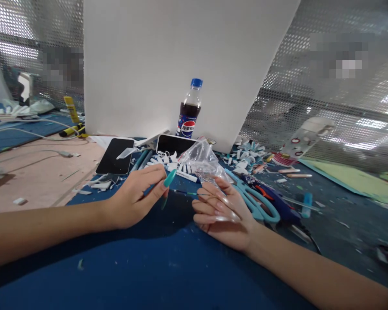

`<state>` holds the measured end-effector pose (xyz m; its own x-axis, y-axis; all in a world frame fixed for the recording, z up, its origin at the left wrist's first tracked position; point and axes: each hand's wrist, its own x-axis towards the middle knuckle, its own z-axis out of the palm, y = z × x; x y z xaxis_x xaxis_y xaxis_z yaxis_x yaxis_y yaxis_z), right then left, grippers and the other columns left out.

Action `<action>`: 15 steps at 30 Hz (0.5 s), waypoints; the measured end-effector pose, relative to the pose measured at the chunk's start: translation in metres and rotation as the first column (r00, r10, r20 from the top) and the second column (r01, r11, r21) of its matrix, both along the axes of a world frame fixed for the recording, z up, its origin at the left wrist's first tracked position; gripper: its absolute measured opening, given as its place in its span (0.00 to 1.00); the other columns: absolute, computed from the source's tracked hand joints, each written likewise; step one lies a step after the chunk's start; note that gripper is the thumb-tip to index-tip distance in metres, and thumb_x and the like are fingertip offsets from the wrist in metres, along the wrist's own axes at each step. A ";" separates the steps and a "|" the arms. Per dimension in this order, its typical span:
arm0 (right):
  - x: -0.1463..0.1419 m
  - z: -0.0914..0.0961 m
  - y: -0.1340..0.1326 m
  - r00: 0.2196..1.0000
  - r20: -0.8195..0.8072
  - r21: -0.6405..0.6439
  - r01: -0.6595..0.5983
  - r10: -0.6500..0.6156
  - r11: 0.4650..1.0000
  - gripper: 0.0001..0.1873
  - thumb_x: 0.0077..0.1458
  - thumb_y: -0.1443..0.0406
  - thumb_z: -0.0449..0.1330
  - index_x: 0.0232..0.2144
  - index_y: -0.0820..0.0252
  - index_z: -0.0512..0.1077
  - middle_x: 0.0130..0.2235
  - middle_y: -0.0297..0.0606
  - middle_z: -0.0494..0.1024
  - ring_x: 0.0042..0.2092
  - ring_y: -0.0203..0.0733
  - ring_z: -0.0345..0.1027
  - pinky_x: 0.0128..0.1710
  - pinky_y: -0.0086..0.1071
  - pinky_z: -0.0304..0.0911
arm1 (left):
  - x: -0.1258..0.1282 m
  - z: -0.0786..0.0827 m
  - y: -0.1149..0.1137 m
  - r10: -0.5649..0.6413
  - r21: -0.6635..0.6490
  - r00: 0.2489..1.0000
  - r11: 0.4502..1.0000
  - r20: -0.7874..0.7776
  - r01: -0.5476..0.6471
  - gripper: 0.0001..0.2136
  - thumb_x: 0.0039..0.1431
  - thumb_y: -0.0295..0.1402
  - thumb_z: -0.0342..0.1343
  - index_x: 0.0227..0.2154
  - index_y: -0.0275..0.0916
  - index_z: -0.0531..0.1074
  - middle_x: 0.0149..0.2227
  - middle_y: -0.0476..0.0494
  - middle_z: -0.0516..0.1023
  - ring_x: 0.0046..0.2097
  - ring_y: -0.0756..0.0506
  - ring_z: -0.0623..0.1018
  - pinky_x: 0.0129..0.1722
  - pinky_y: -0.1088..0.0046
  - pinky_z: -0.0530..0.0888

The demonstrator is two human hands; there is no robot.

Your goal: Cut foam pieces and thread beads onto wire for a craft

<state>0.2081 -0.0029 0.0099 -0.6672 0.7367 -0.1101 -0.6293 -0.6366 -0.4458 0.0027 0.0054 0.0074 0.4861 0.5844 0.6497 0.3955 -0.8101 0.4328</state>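
Note:
My left hand point(137, 198) is closed, fingers curled in towards the thumb. A long, glossy teal false nail point(170, 178) points up at the thumb tip; whether it is worn or pinched I cannot tell. A darker pointed tip shows just below it. My right hand point(221, 211), with long clear shiny nails, holds a thin nail brush point(185, 192) between its fingers. The brush's dark end points left, close to the teal nail but apart from it. Behind my right hand lies a crumpled clear plastic bag point(202, 155).
Light blue scissors point(257, 202) and a dark blue corded tool point(284, 206) lie right of my right hand. Behind are two phones point(115, 156), white nail tips point(171, 163), a cola bottle point(189, 112) and a white board point(168, 51). A tumbler point(300, 142) stands at right.

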 end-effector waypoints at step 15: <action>0.003 -0.005 -0.001 0.963 -0.041 0.226 -0.249 0.265 0.942 0.36 0.60 0.52 0.32 0.06 0.63 0.49 0.08 0.28 0.46 0.11 0.25 0.42 0.12 0.19 0.47 | -0.006 -0.003 -0.010 -0.212 0.262 0.962 0.932 -0.170 0.251 0.08 0.58 0.25 0.41 0.26 0.40 0.62 0.25 0.42 0.69 0.30 0.46 0.69 0.32 0.68 0.70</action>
